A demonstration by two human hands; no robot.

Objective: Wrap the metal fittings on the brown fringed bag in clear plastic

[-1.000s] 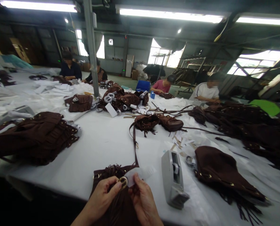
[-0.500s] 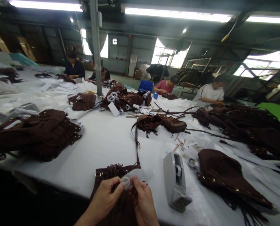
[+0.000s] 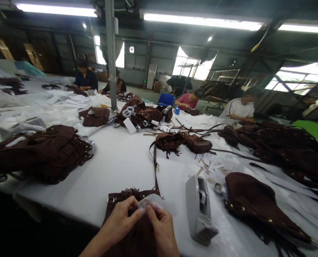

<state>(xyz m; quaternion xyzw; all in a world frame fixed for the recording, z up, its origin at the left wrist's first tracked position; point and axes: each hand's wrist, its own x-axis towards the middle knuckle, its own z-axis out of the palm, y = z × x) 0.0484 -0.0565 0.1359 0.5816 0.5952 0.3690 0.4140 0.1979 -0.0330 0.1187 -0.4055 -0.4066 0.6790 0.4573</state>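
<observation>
A dark brown fringed bag lies at the near edge of the white table, its strap running away from me. My left hand and my right hand meet over the bag's top. Together they pinch a small piece of clear film wrapped over the bag's metal ring, which is now covered. A grey tape dispenser stands just right of my right hand.
Heaps of brown fringed bags lie at the left, right and far right. More bags and tape rolls surround a steel post. Paper scraps litter the middle. Several people sit working at the far side.
The gold ring, bare between my fingers a second ago, is now wrapped in clear film. Both hands have closed in tighter over it. The view shifted slightly.
</observation>
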